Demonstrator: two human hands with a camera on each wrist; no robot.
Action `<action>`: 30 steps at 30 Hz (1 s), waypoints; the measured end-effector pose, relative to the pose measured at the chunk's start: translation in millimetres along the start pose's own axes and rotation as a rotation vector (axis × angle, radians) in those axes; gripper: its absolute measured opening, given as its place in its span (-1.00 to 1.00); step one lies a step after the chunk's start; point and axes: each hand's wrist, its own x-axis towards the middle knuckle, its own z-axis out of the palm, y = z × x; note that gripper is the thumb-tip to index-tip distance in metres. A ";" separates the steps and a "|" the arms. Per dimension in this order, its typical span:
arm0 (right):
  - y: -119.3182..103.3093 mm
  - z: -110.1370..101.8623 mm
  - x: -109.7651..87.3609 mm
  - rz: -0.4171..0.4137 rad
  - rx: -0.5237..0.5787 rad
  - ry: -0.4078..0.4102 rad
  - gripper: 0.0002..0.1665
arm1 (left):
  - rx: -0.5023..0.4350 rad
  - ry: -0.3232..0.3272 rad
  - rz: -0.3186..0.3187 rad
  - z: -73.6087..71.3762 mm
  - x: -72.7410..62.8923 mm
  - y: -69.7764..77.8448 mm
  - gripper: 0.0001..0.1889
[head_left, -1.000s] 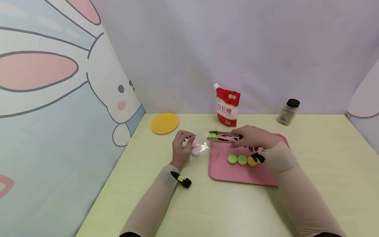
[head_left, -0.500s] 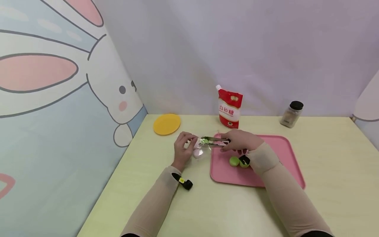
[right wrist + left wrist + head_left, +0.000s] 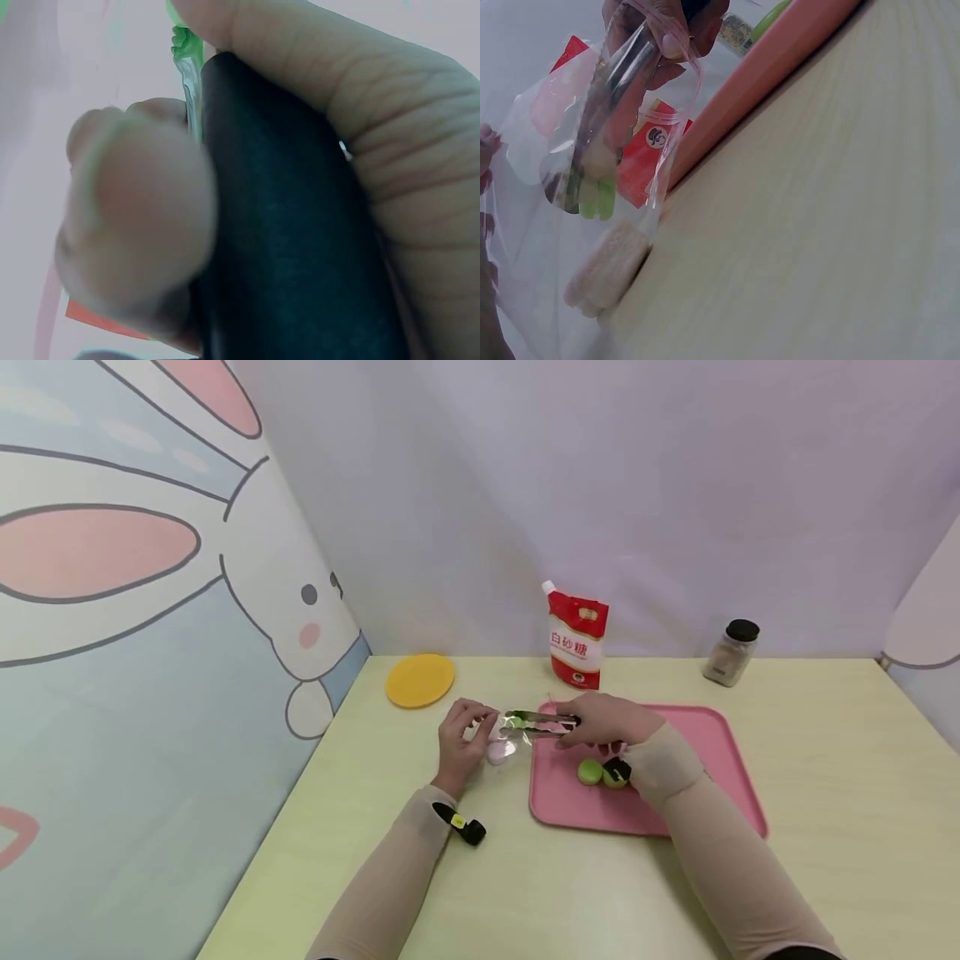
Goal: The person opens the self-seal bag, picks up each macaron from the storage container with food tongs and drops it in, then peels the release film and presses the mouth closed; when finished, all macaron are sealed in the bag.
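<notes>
A person's left hand [image 3: 460, 745] pinches the edge of a clear bag [image 3: 529, 240] between thumb and fingers at a pale table [image 3: 570, 902]. The right hand [image 3: 603, 720], coming from the right, grips metal tongs [image 3: 546, 718] in curled fingers; their tips reach into the bag, closed narrowly on a green macaron [image 3: 517, 722]. A pale pink macaron [image 3: 609, 268] sits low in the bag, nearer than the tongs. At right, a pink tray [image 3: 716, 747] carries two more green macarons [image 3: 590, 772], side by side, one partly hidden by the right wrist's black strap [image 3: 617, 770]. On the far side stand a yellow plate [image 3: 420, 681] at left, a red-and-white sugar pouch [image 3: 576, 639] and, farther right, a black-lidded jar [image 3: 731, 653].
</notes>
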 end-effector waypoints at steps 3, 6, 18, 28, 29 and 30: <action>-1.6 1.7 -0.8 0.012 0.004 0.001 -0.51 | -0.004 -0.002 -0.001 -1.5 -2.2 0.2 -0.89; -2.8 2.5 -1.3 0.012 0.003 0.002 -0.62 | -0.014 -0.006 -0.001 -2.4 -3.0 0.3 -0.89; -0.2 -1.9 -6.7 -0.005 -0.004 0.016 -0.14 | -0.030 -0.011 0.002 0.6 -2.2 1.0 -0.90; -1.4 -6.9 -10.1 0.022 -0.022 0.018 -0.04 | -0.013 -0.006 -0.008 -0.4 -2.7 0.6 -0.86; -1.7 -7.5 -10.2 0.021 -0.022 0.020 -0.04 | -0.013 -0.006 -0.009 -0.5 -2.5 0.8 -0.86; -1.8 -8.2 -10.4 0.018 -0.022 0.020 -0.04 | -0.012 -0.005 -0.010 -0.4 -2.4 0.2 -0.87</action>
